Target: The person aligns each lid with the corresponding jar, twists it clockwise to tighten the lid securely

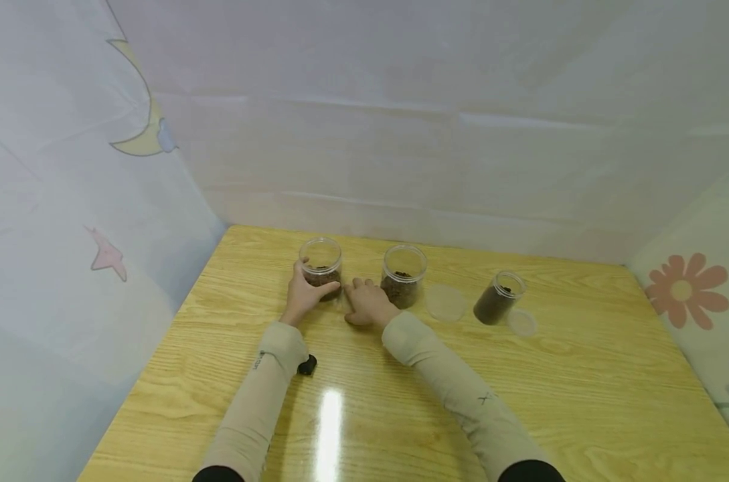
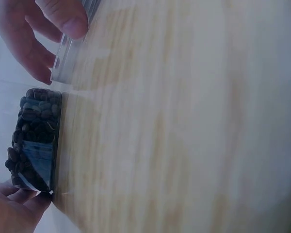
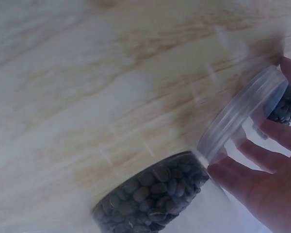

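Observation:
My left hand [image 1: 306, 292] grips a clear, open-topped jar [image 1: 320, 249] standing on the table, partly filled with dark beans [image 2: 36, 119]. Fingers and thumb spread round its lower side. Just right of it, low over the tabletop, my right hand [image 1: 369, 304] holds a clear round lid [image 3: 242, 111] by its edge, thumb on one side and fingers on the other. From the head, this lid is mostly hidden by the hand. A second open jar of dark beans [image 1: 403, 284] stands close beside the right hand.
Farther right lies a large translucent disc-shaped lid [image 1: 445, 303]. Beyond it stands a narrower open jar [image 1: 495, 304] with dark contents, a small round lid [image 1: 523, 323] beside it. The wooden table [image 1: 557, 402] meets a hanging pale backdrop [image 1: 412, 161] at its back edge.

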The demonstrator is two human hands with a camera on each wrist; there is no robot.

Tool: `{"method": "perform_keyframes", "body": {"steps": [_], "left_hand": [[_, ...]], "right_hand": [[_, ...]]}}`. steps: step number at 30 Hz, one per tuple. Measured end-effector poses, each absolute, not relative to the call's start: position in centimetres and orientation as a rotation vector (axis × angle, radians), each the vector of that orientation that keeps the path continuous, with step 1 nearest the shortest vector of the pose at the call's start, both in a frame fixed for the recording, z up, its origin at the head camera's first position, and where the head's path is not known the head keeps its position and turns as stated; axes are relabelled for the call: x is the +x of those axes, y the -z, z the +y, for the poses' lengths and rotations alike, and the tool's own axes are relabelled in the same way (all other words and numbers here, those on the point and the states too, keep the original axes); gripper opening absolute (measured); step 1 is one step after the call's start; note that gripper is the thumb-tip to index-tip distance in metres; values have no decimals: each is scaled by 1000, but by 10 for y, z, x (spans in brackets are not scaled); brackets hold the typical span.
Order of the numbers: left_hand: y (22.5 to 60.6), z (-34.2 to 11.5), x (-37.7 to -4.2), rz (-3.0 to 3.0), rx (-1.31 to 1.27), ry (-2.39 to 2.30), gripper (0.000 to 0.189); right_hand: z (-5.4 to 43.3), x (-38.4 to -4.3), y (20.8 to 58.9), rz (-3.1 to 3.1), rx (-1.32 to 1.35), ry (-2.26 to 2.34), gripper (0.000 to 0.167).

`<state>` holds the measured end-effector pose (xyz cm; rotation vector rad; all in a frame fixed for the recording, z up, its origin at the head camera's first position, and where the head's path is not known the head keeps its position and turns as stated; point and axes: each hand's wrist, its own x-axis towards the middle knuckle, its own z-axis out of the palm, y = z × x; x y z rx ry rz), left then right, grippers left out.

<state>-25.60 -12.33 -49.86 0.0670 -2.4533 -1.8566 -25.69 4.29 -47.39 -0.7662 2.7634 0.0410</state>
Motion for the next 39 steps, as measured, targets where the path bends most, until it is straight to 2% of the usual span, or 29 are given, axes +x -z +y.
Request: {"method": "perform_keyframes", "body": {"steps": [22, 39], "left_hand": [[498, -123, -254, -2392, 154, 1881, 98], [486, -124, -244, -2388, 129, 1855, 96]], "right_hand": [[55, -242, 472, 2890, -1000, 59, 70], [60, -230, 466, 2958, -1042, 92, 69]]}}
